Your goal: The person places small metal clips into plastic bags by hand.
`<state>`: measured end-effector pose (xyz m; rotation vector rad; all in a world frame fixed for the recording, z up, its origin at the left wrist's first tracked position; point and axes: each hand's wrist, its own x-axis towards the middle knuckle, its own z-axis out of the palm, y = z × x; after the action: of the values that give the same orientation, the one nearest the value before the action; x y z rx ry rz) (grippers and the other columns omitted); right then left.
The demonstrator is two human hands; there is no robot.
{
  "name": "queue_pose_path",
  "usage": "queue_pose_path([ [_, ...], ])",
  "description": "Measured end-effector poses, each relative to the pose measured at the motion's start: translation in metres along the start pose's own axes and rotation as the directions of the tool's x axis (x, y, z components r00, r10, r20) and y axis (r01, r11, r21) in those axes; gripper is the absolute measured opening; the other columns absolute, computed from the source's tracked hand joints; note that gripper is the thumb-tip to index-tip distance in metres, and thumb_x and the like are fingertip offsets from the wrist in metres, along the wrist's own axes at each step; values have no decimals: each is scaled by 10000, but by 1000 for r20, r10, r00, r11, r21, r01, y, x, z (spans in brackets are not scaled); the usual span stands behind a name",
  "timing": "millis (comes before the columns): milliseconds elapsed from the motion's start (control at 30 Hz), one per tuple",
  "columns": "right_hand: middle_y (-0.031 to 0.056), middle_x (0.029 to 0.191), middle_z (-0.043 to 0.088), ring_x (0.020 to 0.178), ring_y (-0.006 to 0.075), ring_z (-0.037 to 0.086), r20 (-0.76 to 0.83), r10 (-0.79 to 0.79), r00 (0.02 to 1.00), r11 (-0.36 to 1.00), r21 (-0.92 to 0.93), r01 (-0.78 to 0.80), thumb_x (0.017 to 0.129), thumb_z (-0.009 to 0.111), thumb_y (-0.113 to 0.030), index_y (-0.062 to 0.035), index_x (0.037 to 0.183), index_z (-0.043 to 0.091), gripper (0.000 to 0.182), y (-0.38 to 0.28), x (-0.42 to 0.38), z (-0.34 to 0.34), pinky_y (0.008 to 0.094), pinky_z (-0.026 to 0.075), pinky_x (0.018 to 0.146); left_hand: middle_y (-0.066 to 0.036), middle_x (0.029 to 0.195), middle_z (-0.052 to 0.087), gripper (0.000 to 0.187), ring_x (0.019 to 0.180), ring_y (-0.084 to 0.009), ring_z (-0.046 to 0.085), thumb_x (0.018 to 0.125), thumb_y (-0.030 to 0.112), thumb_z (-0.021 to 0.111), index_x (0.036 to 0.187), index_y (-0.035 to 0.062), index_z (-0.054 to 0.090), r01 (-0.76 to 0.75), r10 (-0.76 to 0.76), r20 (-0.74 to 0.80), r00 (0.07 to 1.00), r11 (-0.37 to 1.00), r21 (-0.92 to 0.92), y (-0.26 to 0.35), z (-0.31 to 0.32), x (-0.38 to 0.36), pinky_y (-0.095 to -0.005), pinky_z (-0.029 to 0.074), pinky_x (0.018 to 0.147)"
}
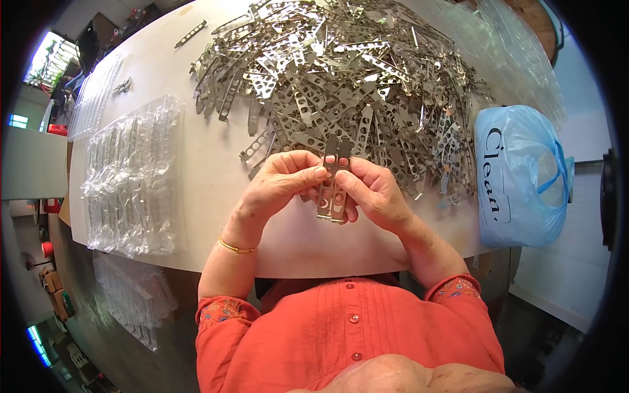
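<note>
Two flat metal brackets with round holes [332,187] are held upright side by side, in front of my chest. My left hand [278,178] pinches the left one between thumb and fingers. My right hand [375,190] grips the right one the same way, its thumb on the front face. Just beyond both hands lies a large heap of similar perforated metal brackets [314,72], spread over the white table [295,252]. The fingers behind the brackets are partly hidden.
A clear plastic tray with wrapped strips [131,183] lies on the left, another clear tray [95,98] behind it. More clear trays [134,295] are below the table edge. A blue plastic bag [521,177] stands right; clear plastic sheets [504,59] lie at the back right.
</note>
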<state>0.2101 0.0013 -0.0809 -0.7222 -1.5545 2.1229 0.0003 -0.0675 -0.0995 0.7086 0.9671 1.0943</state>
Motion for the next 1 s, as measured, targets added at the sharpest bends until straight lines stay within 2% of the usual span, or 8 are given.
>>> queue_pose_path([
  [200, 32, 809, 648, 547, 57, 565, -5, 12, 1000, 1000, 19, -12, 1059, 499, -144, 24, 1298, 575, 301, 1, 1, 0, 207, 467, 474, 16, 826, 682, 200, 680, -48, 598, 958, 250, 714, 984, 53, 697, -11, 11, 14, 1000, 1000, 13, -1, -1, 1, -202, 456, 618],
  [267, 33, 812, 650, 549, 57, 566, -5, 7, 1000, 1000, 16, -7, 1059, 501, -148, 22, 1296, 576, 301, 3, 1, -1, 208, 469, 475, -27, 842, 695, 148, 690, -73, 632, 972, 164, 686, 1003, 19, 686, -12, 12, 6, 1000, 1000, -10, -3, -3, 1, -218, 505, 614],
  [367, 35, 815, 654, 555, 57, 568, 3, 12, 1000, 1000, 15, -12, 1061, 501, -154, 19, 1293, 578, 300, 6, 1, -2, 210, 474, 479, 15, 819, 683, 191, 687, -50, 603, 961, 243, 709, 981, 53, 697, -12, 12, 7, 1000, 1000, 25, -2, -1, 0, -205, 460, 621],
  [600, 41, 835, 667, 554, 60, 569, 15, 28, 1000, 999, 22, -28, 1064, 499, -166, 21, 1285, 581, 301, -2, -1, 0, 210, 472, 478, 11, 821, 696, 177, 691, -53, 611, 963, 231, 705, 968, 55, 703, -27, 26, 22, 999, 999, 33, -2, -2, 0, -211, 464, 626],
  [667, 44, 839, 670, 552, 60, 567, 17, 27, 999, 999, 41, -28, 1064, 499, -167, 23, 1288, 579, 304, 1, -1, -1, 211, 471, 477, -32, 843, 696, 144, 696, -80, 632, 973, 156, 683, 996, 14, 687, -33, 33, 17, 999, 999, 24, -4, -3, 1, -224, 504, 618],
  [900, 47, 834, 671, 547, 63, 566, 24, 19, 1000, 999, 29, -20, 1064, 497, -171, 23, 1285, 585, 307, -1, -1, 0, 214, 471, 474, -39, 853, 704, 146, 705, -84, 645, 971, 158, 684, 1003, 15, 686, -30, 29, 31, 999, 999, 20, -4, -4, 1, -225, 509, 622],
  [967, 44, 828, 671, 548, 66, 570, 16, 24, 1000, 1000, 11, -24, 1061, 499, -167, 23, 1287, 587, 309, -1, -2, 0, 215, 470, 476, 15, 826, 700, 181, 701, -57, 623, 959, 251, 709, 973, 71, 702, -5, 4, 21, 1000, 999, 43, 0, -1, 0, -209, 464, 637],
  [1000, 42, 823, 671, 548, 70, 573, 11, 27, 1000, 1000, -7, -27, 1058, 501, -163, 24, 1290, 589, 310, -1, 0, 0, 217, 470, 479, 11, 835, 705, 176, 714, -57, 633, 963, 246, 702, 978, 71, 696, -3, 2, 17, 1000, 999, 46, 0, -1, -1, -210, 466, 639],
])
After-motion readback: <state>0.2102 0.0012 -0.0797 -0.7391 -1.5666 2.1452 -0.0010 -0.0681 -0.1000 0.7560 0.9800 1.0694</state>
